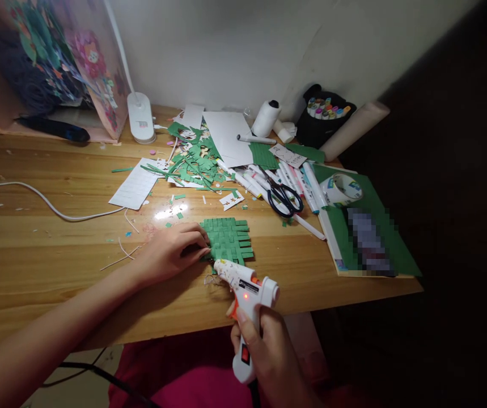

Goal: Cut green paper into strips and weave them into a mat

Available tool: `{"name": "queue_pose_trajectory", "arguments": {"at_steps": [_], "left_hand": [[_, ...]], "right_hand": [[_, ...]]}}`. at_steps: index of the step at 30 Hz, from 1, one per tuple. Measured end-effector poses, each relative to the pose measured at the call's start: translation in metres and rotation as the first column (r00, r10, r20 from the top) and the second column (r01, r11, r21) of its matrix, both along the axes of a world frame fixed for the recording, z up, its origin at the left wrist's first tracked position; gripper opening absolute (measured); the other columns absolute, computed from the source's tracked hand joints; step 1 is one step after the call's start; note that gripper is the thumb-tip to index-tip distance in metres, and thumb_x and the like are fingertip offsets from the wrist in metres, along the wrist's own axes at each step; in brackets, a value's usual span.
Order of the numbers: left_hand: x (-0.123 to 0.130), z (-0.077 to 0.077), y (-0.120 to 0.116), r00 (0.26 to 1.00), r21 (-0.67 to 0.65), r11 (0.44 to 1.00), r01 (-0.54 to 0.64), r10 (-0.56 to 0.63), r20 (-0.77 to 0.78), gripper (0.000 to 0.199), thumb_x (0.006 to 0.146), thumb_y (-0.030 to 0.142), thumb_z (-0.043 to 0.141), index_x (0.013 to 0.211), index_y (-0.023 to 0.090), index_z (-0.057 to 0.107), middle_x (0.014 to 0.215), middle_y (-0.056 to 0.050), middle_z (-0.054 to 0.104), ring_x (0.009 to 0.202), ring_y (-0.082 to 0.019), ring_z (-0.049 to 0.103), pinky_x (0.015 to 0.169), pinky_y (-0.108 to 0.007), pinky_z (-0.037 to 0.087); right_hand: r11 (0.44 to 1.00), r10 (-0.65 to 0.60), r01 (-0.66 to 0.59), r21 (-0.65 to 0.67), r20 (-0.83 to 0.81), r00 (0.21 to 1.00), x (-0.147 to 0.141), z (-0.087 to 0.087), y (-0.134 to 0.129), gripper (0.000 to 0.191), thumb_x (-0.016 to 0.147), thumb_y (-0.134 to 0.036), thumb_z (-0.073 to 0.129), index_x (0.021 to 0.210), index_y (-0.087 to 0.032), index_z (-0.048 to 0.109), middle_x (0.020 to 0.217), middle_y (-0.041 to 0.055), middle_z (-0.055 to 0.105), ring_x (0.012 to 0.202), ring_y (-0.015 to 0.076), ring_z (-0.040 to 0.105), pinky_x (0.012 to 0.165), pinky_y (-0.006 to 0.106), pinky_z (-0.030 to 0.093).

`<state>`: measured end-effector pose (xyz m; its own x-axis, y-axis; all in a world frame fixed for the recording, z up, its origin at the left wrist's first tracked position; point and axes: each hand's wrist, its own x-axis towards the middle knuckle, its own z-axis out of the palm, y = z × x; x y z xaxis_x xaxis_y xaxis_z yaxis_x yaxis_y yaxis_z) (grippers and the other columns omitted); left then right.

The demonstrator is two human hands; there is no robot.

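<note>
My right hand [271,345] is wrapped round the handle of a white glue gun [245,283] with an orange trigger and a lit red light. The gun's nozzle points up and left at the lower left corner of a woven mat of green paper strips [226,241], which lies on the table. At the mat's left edge my left hand [179,249] pinches the paper between thumb and fingers. Loose strip ends stick out along the mat's right side. Whether the nozzle touches the paper I cannot tell.
Green paper scraps [200,161] lie behind the mat. Black-handled scissors [284,198] rest on several markers [298,178]. A tape roll [341,190] sits on green card [379,226] at right. A lamp base [141,118] and a thread spool [266,119] stand near the wall.
</note>
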<state>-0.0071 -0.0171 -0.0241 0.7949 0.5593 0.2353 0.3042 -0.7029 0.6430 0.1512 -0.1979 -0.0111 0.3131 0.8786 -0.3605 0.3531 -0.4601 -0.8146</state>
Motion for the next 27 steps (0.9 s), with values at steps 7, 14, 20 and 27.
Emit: {"name": "queue_pose_trajectory", "arguments": {"at_steps": [7, 14, 20, 27], "left_hand": [[0.0002, 0.0006, 0.0001, 1.0, -0.005, 1.0, -0.01, 0.01, -0.015, 0.015, 0.088, 0.023, 0.05, 0.082, 0.017, 0.062, 0.09, -0.005, 0.064, 0.081, -0.014, 0.059, 0.07, -0.027, 0.048], [0.0003, 0.0007, 0.0002, 1.0, 0.0, 1.0, -0.005, 0.005, 0.004, 0.013, 0.088, 0.022, 0.05, 0.082, 0.017, 0.061, 0.091, -0.005, 0.064, 0.083, -0.015, 0.06, 0.071, -0.027, 0.048], [0.0006, 0.0001, -0.0007, 1.0, -0.003, 1.0, -0.005, 0.005, -0.007, 0.013, 0.088, 0.022, 0.05, 0.082, 0.017, 0.061, 0.091, -0.005, 0.064, 0.082, -0.014, 0.059, 0.071, -0.027, 0.048], [0.0003, 0.0003, -0.001, 1.0, 0.002, 1.0, -0.012, 0.012, -0.002, 0.011, 0.087, 0.019, 0.052, 0.081, 0.017, 0.061, 0.09, -0.005, 0.064, 0.083, -0.015, 0.06, 0.071, -0.026, 0.048]], "right_hand": [[1.0, 0.015, -0.015, -0.012, -0.009, 1.0, 0.0023, 0.0, -0.0018, 0.046, 0.086, -0.055, 0.042, 0.067, -0.016, 0.058, 0.048, 0.0008, 0.053, 0.043, 0.0115, 0.048, 0.043, 0.02, 0.037], [1.0, 0.012, -0.012, 0.012, -0.014, 1.0, 0.0004, 0.0016, -0.0007, 0.05, 0.086, -0.057, 0.04, 0.06, -0.017, 0.057, 0.045, 0.0016, 0.051, 0.043, 0.0131, 0.048, 0.044, 0.022, 0.039], [0.998, 0.023, -0.025, -0.057, -0.045, 0.999, 0.0007, 0.0009, -0.0005, 0.048, 0.085, -0.057, 0.04, 0.072, -0.015, 0.06, 0.047, 0.0004, 0.052, 0.042, 0.0124, 0.048, 0.044, 0.021, 0.039], [0.999, 0.017, -0.017, -0.044, 0.003, 1.0, 0.0029, 0.0025, -0.0002, 0.046, 0.085, -0.056, 0.042, 0.067, -0.016, 0.056, 0.053, 0.0034, 0.057, 0.05, 0.0143, 0.054, 0.049, 0.022, 0.042]]}}
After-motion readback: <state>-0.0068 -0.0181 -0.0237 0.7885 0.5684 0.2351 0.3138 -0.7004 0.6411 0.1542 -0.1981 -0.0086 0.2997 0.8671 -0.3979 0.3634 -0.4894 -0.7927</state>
